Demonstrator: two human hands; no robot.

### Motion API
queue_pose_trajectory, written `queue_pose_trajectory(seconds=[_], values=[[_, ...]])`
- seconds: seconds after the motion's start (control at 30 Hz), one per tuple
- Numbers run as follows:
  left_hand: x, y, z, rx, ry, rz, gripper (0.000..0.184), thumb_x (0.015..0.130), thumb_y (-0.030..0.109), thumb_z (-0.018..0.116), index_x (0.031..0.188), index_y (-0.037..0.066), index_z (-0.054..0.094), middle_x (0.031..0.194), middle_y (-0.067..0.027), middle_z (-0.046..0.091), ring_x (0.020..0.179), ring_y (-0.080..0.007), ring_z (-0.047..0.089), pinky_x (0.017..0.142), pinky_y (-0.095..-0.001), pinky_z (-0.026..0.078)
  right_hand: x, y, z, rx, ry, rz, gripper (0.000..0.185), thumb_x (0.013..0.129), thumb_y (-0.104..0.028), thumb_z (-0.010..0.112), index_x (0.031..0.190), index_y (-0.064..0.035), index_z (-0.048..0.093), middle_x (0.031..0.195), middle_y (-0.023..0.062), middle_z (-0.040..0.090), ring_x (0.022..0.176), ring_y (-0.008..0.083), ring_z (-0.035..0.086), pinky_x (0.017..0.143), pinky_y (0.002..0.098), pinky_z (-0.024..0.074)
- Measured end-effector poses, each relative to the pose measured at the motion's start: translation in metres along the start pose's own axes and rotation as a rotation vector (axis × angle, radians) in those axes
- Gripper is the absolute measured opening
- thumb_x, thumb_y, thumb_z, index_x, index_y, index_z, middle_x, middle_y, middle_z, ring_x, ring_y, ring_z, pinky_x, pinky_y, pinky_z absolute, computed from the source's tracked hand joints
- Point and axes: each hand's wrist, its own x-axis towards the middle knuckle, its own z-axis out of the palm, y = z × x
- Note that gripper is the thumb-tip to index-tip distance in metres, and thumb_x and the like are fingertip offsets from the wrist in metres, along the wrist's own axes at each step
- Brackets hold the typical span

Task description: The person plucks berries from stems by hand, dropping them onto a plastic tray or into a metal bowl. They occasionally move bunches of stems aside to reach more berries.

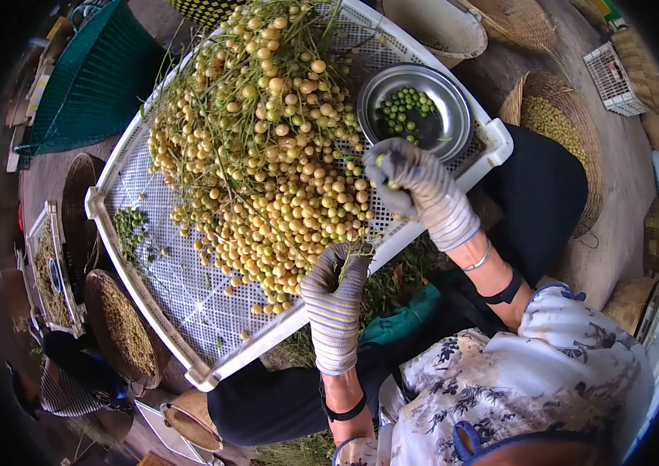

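Note:
A large heap of round yellow fruit (290, 210) on thin green stems covers much of a white perforated tray (197, 311). At the tray's near edge my gloved left hand (335, 291) is closed, pinching a thin green stem (345, 264) beside the heap. My gloved right hand (415, 182) is curled around a few green fruits (381, 161), just below a metal bowl (457, 116). Inside that bowl lie several loose green fruits (407, 109). A small cluster of green fruit (130, 227) rests on the tray's left side.
A wicker basket of yellowish fruit (551, 124) stands right of my knee. More filled baskets (123, 326) are at the left, near another person (73, 388). A green ribbed basket (92, 70) stands upper left. Stripped stems (391, 287) lie below the tray.

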Motion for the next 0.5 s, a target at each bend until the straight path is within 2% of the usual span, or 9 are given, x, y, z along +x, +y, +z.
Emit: queue_pose_trajectory(seconds=[0.07, 0.1, 0.13, 0.17, 0.23, 0.3, 0.33, 0.43, 0.5], values=[[-0.017, 0.02, -0.007, 0.014, 0.069, -0.035, 0.013, 0.089, 0.008, 0.063, 0.099, 0.001, 0.068, 0.075, 0.0056, 0.059, 0.065, -0.002, 0.044, 0.058, -0.0173, 0.036, 0.006, -0.023, -0.008, -0.239, 0.252, -0.126, 0.033, 0.088, -0.028, 0.069, 0.109, -0.0036, 0.061, 0.087, 0.0019, 0.063, 0.049, 0.0044, 0.049, 0.038, 0.0164, 0.0322], [-0.029, 0.033, -0.013, -0.023, 0.123, -0.017, 0.016, 0.088, 0.012, 0.065, 0.1, 0.001, 0.068, 0.076, 0.0049, 0.06, 0.064, -0.0022, 0.046, 0.058, -0.0167, 0.036, 0.009, -0.039, -0.012, -0.415, 0.251, -0.214, 0.028, 0.09, -0.019, 0.067, 0.112, -0.0023, 0.062, 0.088, 0.0045, 0.065, 0.064, 0.0067, 0.06, 0.049, 0.0184, 0.0453], [-0.04, 0.041, -0.022, -0.074, 0.225, 0.047, 0.018, 0.087, 0.014, 0.067, 0.1, 0.001, 0.068, 0.077, 0.0036, 0.061, 0.064, -0.0027, 0.048, 0.058, -0.0168, 0.037, 0.014, -0.047, -0.022, -0.78, 0.262, -0.352, 0.033, 0.089, -0.019, 0.068, 0.116, -0.0003, 0.061, 0.097, 0.0064, 0.066, 0.081, 0.0109, 0.064, 0.067, 0.0243, 0.053], [-0.053, 0.047, -0.033, -0.126, 0.323, 0.113, 0.021, 0.086, 0.016, 0.069, 0.1, 0.0, 0.069, 0.078, 0.0024, 0.063, 0.063, -0.0033, 0.05, 0.058, -0.0168, 0.038, 0.024, -0.05, -0.025, -1.244, 0.379, -0.586, 0.033, 0.09, -0.015, 0.066, 0.118, -0.0004, 0.06, 0.102, 0.0075, 0.066, 0.092, 0.0141, 0.064, 0.079, 0.0274, 0.0522], [-0.085, 0.064, -0.068, 0.058, 0.57, 0.273, 0.027, 0.086, 0.023, 0.07, 0.097, -0.001, 0.07, 0.079, -0.0031, 0.067, 0.066, -0.0066, 0.057, 0.06, -0.0203, 0.043, 0.028, -0.065, -0.02, -1.795, 0.503, -0.884, 0.029, 0.09, -0.012, 0.065, 0.116, 0.0001, 0.061, 0.103, 0.0089, 0.067, 0.095, 0.015, 0.063, 0.083, 0.0294, 0.0513], [-0.117, 0.076, -0.093, 0.221, 0.981, 0.563, 0.022, 0.094, 0.02, 0.061, 0.1, 0.0, 0.067, 0.067, 0.0008, 0.062, 0.057, -0.0068, 0.052, 0.056, -0.0203, 0.041, 0.03, -0.053, -0.004, -1.252, 0.283, -0.642, 0.029, 0.089, -0.013, 0.066, 0.115, 0.0, 0.062, 0.103, 0.0103, 0.068, 0.093, 0.0163, 0.064, 0.083, 0.0305, 0.0516], [-0.132, 0.083, -0.106, 0.286, 1.137, 0.67, 0.024, 0.092, 0.021, 0.062, 0.101, 0.0, 0.067, 0.071, -0.001, 0.062, 0.06, -0.0093, 0.053, 0.058, -0.0224, 0.042, 0.028, -0.044, 0.007, -0.985, 0.185, -0.512, 0.03, 0.088, -0.013, 0.066, 0.114, 0.0, 0.062, 0.102, 0.0111, 0.068, 0.093, 0.017, 0.065, 0.082, 0.0311, 0.0518], [-0.193, 0.055, -0.151, 0.466, 1.41, 0.625, 0.029, 0.087, 0.024, 0.066, 0.103, 0.0, 0.068, 0.082, -0.0063, 0.064, 0.07, -0.0167, 0.057, 0.065, -0.0288, 0.046, 0.038, -0.013, 0.042, -1.151, -0.063, -0.435, 0.02, 0.084, -0.013, 0.068, 0.103, -0.0047, 0.069, 0.095, 0.0105, 0.07, 0.084, 0.0213, 0.067, 0.079, 0.0324, 0.0535], [-0.241, 0.01, -0.177, 0.598, 1.482, 0.387, 0.033, 0.084, 0.026, 0.068, 0.105, 0.001, 0.068, 0.09, -0.0099, 0.065, 0.076, -0.0216, 0.06, 0.069, -0.0331, 0.048, 0.047, 0.016, 0.065, -1.162, -0.138, -0.328, 0.017, 0.084, -0.018, 0.068, 0.095, -0.0057, 0.071, 0.089, 0.0106, 0.071, 0.08, 0.0228, 0.068, 0.075, 0.0335, 0.0534]])
